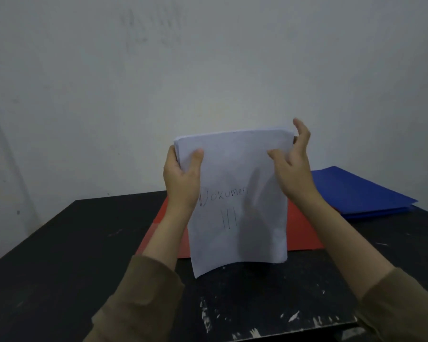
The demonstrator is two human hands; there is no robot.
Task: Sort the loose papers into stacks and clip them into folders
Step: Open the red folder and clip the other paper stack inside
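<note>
A stack of white papers (235,178) is held upright above the table, its front sheet hand-lettered "Dokumen III". My left hand (182,178) grips the stack's upper left edge, thumb on the front. My right hand (294,166) is at the upper right edge, fingers spread and loosely bent, the thumb touching the front sheet. A red folder (304,230) lies flat on the table behind the papers, partly hidden by them.
Blue folders (356,191) are stacked at the back right of the black table (72,255). A pale wall stands right behind the table. The table's near edge shows chipped white marks.
</note>
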